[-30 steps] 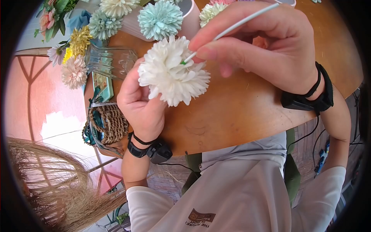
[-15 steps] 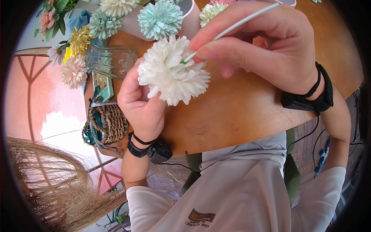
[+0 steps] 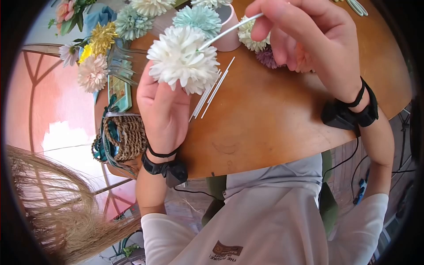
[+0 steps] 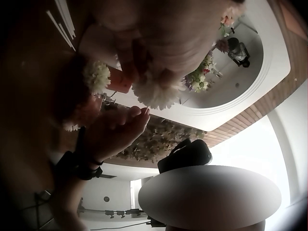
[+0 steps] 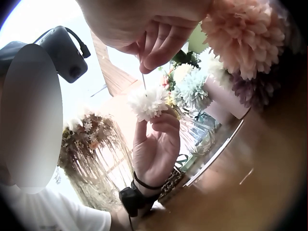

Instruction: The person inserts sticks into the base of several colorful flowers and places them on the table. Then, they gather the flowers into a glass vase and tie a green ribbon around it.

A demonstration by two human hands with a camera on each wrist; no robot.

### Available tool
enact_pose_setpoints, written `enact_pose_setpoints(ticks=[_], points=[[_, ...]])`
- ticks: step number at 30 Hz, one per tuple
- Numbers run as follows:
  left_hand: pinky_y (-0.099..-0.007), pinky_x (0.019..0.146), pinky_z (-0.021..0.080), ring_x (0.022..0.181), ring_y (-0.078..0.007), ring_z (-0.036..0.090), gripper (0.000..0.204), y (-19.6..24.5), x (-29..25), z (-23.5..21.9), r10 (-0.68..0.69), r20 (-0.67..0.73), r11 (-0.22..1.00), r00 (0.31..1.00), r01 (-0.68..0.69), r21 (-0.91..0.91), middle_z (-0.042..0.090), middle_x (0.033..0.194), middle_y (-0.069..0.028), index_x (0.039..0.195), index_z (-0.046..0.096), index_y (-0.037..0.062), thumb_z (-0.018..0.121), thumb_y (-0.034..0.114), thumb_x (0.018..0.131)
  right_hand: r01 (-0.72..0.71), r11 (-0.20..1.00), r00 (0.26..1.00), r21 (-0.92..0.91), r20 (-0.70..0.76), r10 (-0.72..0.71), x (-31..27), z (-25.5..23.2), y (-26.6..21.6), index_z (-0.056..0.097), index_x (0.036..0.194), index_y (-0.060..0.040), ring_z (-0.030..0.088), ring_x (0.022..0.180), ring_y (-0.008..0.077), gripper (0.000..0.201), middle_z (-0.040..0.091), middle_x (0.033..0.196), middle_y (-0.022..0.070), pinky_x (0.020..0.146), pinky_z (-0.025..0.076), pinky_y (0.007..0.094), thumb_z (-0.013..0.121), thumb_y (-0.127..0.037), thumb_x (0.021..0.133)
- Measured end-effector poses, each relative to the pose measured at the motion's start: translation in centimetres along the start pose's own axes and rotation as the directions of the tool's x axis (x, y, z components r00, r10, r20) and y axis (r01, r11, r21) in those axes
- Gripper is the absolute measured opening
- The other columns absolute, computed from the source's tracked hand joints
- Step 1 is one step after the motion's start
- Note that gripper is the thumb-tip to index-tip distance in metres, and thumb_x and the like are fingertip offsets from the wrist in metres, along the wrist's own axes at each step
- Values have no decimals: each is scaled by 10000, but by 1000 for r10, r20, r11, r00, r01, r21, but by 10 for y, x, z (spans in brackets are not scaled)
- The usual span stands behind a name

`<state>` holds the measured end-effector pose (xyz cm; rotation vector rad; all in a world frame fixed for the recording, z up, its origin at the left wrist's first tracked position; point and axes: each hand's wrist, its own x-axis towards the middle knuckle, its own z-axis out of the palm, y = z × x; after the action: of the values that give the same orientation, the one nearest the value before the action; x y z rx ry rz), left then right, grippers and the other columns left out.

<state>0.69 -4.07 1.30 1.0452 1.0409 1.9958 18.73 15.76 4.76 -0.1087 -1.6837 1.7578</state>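
In the head view a white flower head (image 3: 183,59) is held up in the left hand (image 3: 164,110), whose fingers grip it from behind and below. The right hand (image 3: 316,42) pinches the far end of a thin white stick (image 3: 229,31); its other end meets the flower near a small green spot. The right wrist view shows the stick (image 5: 143,77) running from the right hand (image 5: 154,33) down to the white flower (image 5: 148,103), with the left hand (image 5: 158,147) beneath. In the left wrist view the white flower (image 4: 156,94) hangs by the left hand (image 4: 163,38).
Several white sticks (image 3: 216,90) lie on the wooden table (image 3: 265,119) beside the left hand. A woven basket (image 3: 130,137) stands at the left edge. Behind are a teal flower (image 3: 198,21), a gold flower (image 3: 104,37), a pink cup (image 3: 229,37) and a purple flower (image 3: 267,57).
The left hand and white flower have moved up and left. My right hand has drawn back from the flower along the stick and now holds its far end. Sticks on the table have come into view.
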Motion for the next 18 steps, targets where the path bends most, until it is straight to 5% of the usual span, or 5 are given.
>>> enact_pose_setpoints(ticks=[7,9,10,14,18], points=[[-312,856,515,1033,-202,576,466,11,12,-1,25,137,938,990,24,-345,588,1382,-157,1447,453,-4,493,264,1069,-121,947,985,-296,83,151,-1,6,-9,743,968,30,621,603,60,224,726,789,58,511,458,191,600,-132,1029],[-293,807,510,960,-183,563,443,18,8,7,-32,27,938,999,39,-344,616,1341,-154,1426,480,-10,484,256,1072,-19,946,996,-324,81,47,-4,14,0,762,924,19,580,533,48,286,711,718,45,477,433,192,602,-188,1040],[-332,765,531,893,-245,670,442,18,8,10,-102,-85,937,991,67,-343,677,1140,-180,1426,499,-5,416,276,1094,7,951,995,-310,101,26,-5,15,1,763,933,17,582,536,49,280,714,723,45,478,434,192,602,-186,1039],[-253,665,502,742,-169,620,439,3,7,13,-191,19,981,981,190,40,641,963,-135,1470,462,-45,518,77,1052,128,959,983,-253,162,-88,-7,18,4,770,970,1,607,572,46,244,726,756,39,495,453,187,630,-190,1025],[-233,663,475,719,-135,600,458,-5,-5,19,-178,134,965,975,146,219,652,928,-97,1457,465,-73,510,190,1085,227,913,961,-339,230,-154,-8,23,4,770,798,-52,616,533,155,245,707,656,29,517,471,263,657,-202,956]])
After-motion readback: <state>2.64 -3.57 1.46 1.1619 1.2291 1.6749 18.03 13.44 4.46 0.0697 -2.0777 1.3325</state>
